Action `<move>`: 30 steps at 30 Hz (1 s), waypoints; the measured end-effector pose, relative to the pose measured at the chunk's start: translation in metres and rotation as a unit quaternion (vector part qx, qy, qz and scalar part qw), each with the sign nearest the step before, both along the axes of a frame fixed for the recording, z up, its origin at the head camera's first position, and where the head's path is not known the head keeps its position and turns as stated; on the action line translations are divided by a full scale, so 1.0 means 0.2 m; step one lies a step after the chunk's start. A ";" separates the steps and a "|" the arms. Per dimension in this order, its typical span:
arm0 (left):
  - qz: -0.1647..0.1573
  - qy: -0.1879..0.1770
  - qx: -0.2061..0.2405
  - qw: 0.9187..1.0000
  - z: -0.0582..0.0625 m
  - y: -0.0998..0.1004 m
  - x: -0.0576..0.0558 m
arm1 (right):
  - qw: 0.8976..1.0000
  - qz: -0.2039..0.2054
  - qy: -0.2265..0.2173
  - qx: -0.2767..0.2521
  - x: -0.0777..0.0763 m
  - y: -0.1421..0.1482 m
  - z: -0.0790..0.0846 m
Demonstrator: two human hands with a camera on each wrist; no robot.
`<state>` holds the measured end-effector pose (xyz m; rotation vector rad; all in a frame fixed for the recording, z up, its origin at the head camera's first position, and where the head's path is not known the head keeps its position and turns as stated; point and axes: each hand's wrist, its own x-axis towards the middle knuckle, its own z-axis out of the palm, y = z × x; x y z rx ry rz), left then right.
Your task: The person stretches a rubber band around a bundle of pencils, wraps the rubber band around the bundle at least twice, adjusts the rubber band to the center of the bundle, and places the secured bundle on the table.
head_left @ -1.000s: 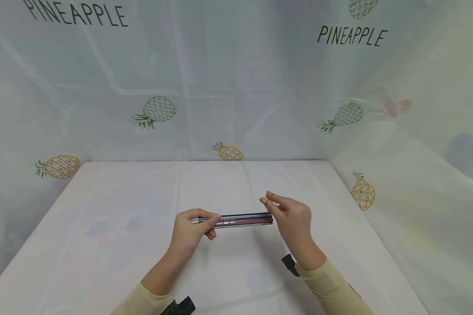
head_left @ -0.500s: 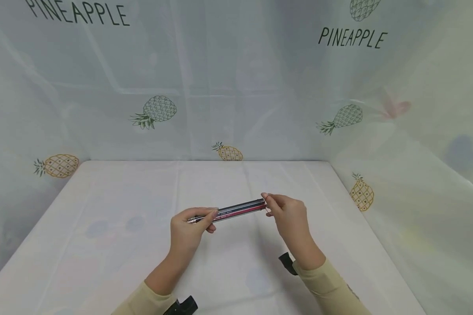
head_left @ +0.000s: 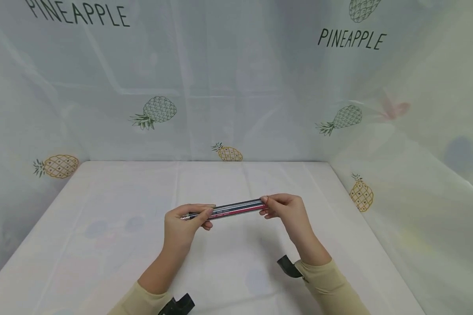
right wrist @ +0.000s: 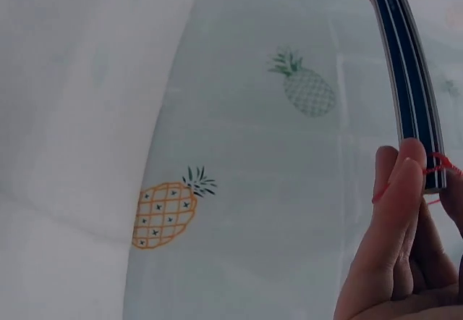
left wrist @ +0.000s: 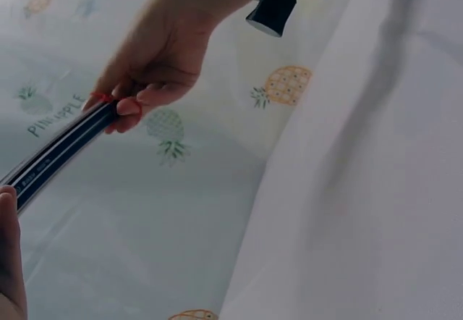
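Note:
A bundle of several pencils (head_left: 236,209), dark blue and red with pale stripes, is held above the table, nearly level. My left hand (head_left: 181,227) grips it near the silvery left end between thumb and fingers. At the other end my right hand (head_left: 291,216) pinches the pencil tips. A thin red band (right wrist: 440,162), looking like a rubber band, is twisted at that end and stretched over the right fingers in the right wrist view. In the left wrist view, red also shows where the right fingers (left wrist: 129,107) meet the pencils. The exact loop is partly hidden by the fingers.
A white cloth covers the table (head_left: 122,262) beneath both hands. Pale sheeting (head_left: 236,65) with printed pineapples stands behind and along both sides. Black wrist mounts (head_left: 177,305) sit near the sleeves.
The right hand, earlier apart from the pencils with the red band stretched on its fingers, has come onto their right end. The bundle has risen slightly and tilted, its right end higher.

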<state>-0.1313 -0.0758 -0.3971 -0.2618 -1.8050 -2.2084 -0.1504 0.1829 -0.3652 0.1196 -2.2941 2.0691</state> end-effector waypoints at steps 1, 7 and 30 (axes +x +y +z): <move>-0.004 0.000 0.002 1.000 0.01 -0.01 0.00 | 1.000 0.008 0.000 0.000 0.00 0.00 0.00; -0.036 0.005 0.001 0.999 0.03 -0.03 0.00 | 0.998 0.060 -0.009 -0.034 0.01 0.03 0.02; -0.061 -0.024 -0.032 0.997 0.05 -0.09 -0.01 | 0.982 0.178 0.060 -0.022 0.04 0.07 0.05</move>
